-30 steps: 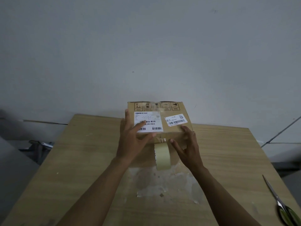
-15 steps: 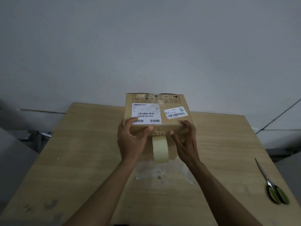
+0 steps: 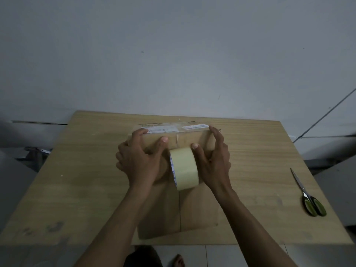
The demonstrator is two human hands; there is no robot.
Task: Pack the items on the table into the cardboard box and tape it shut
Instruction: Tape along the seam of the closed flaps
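Observation:
The closed cardboard box [image 3: 198, 209] lies in the middle of the wooden table [image 3: 77, 170]. Its large seamed face is turned up towards me, and its white labels run along the far edge. A roll of beige tape [image 3: 184, 168] stands on edge on this face, with a strip running from it over the far edge. My left hand [image 3: 138, 160] grips the box's far left corner, thumb on top. My right hand [image 3: 213, 160] grips the far right corner, its thumb touching the roll.
Green-handled scissors [image 3: 310, 197] lie shut near the table's right edge. A grey wall stands behind the table. The box's near end reaches the table's front edge, and my feet [image 3: 173, 261] show on the tiled floor below.
The box has been tipped over towards me: the labelled face, which was facing me, now points away at the far edge. Both hands shifted to its far corners, and the roll came along.

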